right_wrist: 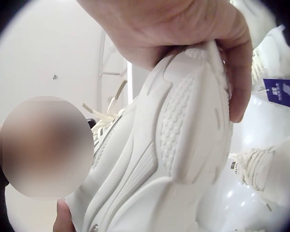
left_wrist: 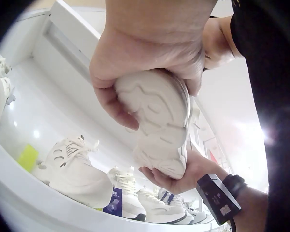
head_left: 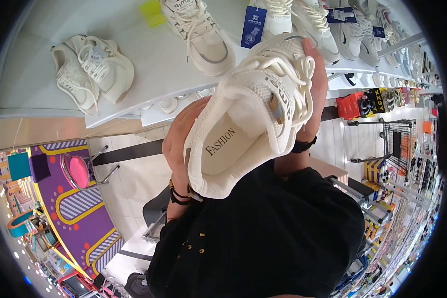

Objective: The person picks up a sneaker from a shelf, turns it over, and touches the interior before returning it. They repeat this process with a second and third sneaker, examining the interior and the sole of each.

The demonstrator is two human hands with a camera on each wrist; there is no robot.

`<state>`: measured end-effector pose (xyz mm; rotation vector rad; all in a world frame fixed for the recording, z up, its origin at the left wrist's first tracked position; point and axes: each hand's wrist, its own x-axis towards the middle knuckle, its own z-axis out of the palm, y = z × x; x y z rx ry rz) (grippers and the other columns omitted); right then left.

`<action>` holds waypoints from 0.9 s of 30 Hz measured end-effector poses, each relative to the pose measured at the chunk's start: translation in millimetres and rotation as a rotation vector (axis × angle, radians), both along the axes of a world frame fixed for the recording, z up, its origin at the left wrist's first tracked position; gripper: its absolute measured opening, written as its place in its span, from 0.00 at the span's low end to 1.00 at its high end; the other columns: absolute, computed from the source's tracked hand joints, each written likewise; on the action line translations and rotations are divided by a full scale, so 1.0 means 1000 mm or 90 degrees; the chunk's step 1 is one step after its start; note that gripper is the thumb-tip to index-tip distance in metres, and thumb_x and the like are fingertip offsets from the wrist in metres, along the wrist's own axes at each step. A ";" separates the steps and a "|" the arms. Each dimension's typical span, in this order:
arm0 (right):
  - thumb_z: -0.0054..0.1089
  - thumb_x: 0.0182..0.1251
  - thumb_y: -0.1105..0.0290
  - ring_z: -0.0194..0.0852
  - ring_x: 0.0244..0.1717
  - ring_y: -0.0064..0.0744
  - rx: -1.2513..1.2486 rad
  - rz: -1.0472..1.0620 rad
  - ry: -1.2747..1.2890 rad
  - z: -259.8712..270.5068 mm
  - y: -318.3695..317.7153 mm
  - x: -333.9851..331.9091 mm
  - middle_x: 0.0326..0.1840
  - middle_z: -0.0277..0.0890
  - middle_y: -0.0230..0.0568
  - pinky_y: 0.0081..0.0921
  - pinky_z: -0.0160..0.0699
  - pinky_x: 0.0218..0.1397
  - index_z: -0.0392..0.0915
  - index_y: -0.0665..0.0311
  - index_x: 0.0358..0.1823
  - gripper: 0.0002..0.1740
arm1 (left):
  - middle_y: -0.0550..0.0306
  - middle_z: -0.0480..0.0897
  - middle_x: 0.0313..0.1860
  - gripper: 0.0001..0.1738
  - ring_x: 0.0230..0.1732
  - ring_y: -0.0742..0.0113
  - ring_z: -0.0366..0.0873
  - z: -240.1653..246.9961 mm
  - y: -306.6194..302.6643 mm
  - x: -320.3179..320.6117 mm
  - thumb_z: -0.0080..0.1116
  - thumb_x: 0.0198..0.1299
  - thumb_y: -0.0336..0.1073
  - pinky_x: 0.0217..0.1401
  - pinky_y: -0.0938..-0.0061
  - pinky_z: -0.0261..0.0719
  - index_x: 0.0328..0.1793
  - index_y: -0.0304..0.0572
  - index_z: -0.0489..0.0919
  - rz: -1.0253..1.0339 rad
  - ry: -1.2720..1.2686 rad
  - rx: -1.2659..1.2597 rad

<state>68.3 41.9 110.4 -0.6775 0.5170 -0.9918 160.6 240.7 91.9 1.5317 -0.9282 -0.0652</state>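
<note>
I'm holding a cream-white shoe (head_left: pixel 253 119) in mid-air with both grips, just in front of a white shelf (head_left: pixel 139 54) and near the person's black shirt (head_left: pixel 253 238). My left grip (head_left: pixel 178 141) is clamping the heel, and the left wrist view is showing its thumb and fingers curling round the sole from either side. My right grip (head_left: pixel 317 94) is clamping the toe end, its fingers bending round the edge. The shoe is tilting so that its opening is facing the head camera; the word FASHION is showing on the insole (head_left: pixel 221 141), and pale laces (head_left: pixel 290 74) are looping across the front.

On the shelf, a pair of white shoes (head_left: pixel 99 69) with a small tag is resting to the left. Closer to the middle, a single shoe (head_left: pixel 201 39) is standing beside a yellow-green card (head_left: pixel 152 12). More shoes are lining the shelf toward the right, with a dark blue tag (head_left: pixel 253 27) showing among them. Beyond, a pink chair (head_left: pixel 77 171) is standing on the left and a shopping cart (head_left: pixel 400 144) on the right.
</note>
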 end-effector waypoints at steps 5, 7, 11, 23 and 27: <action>0.53 0.73 0.59 0.82 0.39 0.28 0.018 0.056 -0.021 -0.001 -0.002 0.002 0.41 0.82 0.41 0.25 0.81 0.44 0.76 0.70 0.51 0.19 | 0.40 0.84 0.53 0.21 0.55 0.44 0.84 -0.005 -0.004 0.006 0.65 0.56 0.32 0.60 0.60 0.80 0.56 0.32 0.80 -0.008 -0.132 -0.044; 0.54 0.73 0.59 0.83 0.39 0.28 0.021 0.079 -0.036 -0.003 -0.001 0.003 0.40 0.82 0.41 0.26 0.81 0.43 0.76 0.70 0.50 0.19 | 0.40 0.84 0.53 0.23 0.55 0.42 0.84 0.005 0.000 0.008 0.67 0.54 0.34 0.59 0.59 0.81 0.56 0.31 0.80 -0.024 -0.239 -0.008; 0.55 0.72 0.57 0.83 0.36 0.28 0.085 0.140 -0.075 -0.001 0.008 0.008 0.39 0.82 0.41 0.26 0.83 0.40 0.76 0.67 0.47 0.18 | 0.39 0.85 0.53 0.26 0.55 0.40 0.83 0.011 0.010 0.004 0.68 0.52 0.38 0.58 0.58 0.82 0.55 0.29 0.79 -0.024 -0.313 0.016; 0.60 0.67 0.51 0.84 0.48 0.35 0.085 0.291 -0.089 -0.015 0.001 0.018 0.48 0.84 0.45 0.33 0.82 0.57 0.79 0.66 0.55 0.26 | 0.71 0.85 0.53 0.14 0.64 0.56 0.71 0.005 0.040 -0.016 0.69 0.55 0.35 0.47 0.70 0.78 0.47 0.62 0.83 0.063 -0.704 0.115; 0.60 0.61 0.50 0.83 0.50 0.43 -0.019 0.273 -0.115 -0.027 0.000 0.021 0.51 0.80 0.50 0.39 0.83 0.57 0.74 0.66 0.57 0.31 | 0.75 0.81 0.59 0.18 0.72 0.59 0.60 -0.017 0.049 -0.010 0.70 0.54 0.36 0.54 0.65 0.75 0.49 0.72 0.82 0.075 -0.679 0.106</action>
